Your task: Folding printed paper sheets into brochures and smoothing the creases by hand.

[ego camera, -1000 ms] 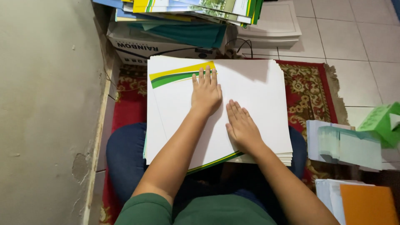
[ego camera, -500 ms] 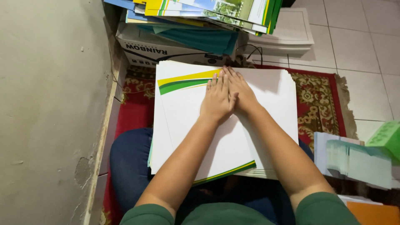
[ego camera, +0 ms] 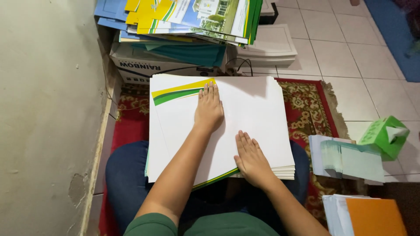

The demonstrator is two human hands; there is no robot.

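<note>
Left hand (ego camera: 209,107) flat, fingers together, pressing the upper middle of the white sheet stack (ego camera: 258,113) on the lap. Right hand (ego camera: 250,156) flat, fingers slightly spread, on the stack's near edge, holding nothing. Green tissue box (ego camera: 385,135) far right of right hand; cardboard box (ego camera: 144,65) beyond left hand.

tiled floor (ego camera: 350,48) | red rug (ego camera: 310,109) | cardboard box (ego camera: 144,65) | green tissue box (ego camera: 384,135)
</note>
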